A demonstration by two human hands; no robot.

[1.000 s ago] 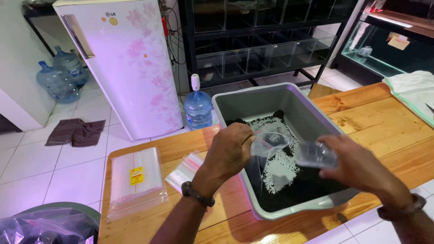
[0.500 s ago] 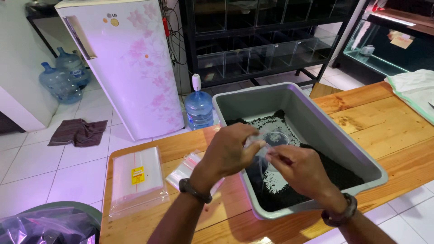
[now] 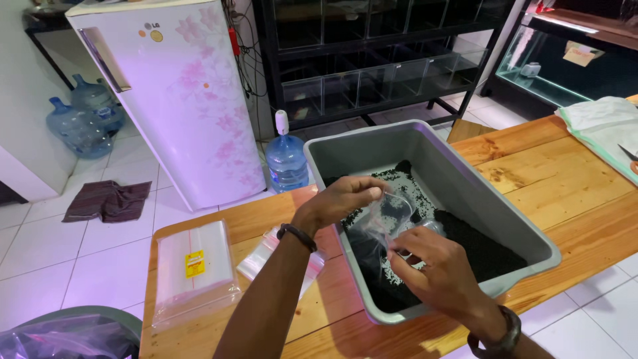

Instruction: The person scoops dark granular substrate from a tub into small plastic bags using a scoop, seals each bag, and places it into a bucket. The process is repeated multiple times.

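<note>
Over the grey tub [image 3: 465, 193] near the bench's front edge, held a small clear bag [image 3: 382, 219] open, left hand [image 3: 342, 199] and right hand [image 3: 432, 266] each pinching its rim. Best kept low above the black grains [image 3: 478, 246], mouth wide, grip gentle.

Premises appear to be a small aquarium or fish shop's back room. A black metal rack of empty glass tanks [image 3: 372, 80] lines the wall, and a larger glass aquarium [image 3: 565, 60] stands at right. White floor tiles [image 3: 40, 246], blue water jugs [image 3: 83, 123], a flower-patterned refrigerator [image 3: 179, 100] and a plank wooden worktable [image 3: 551, 166] complete the room.
</note>
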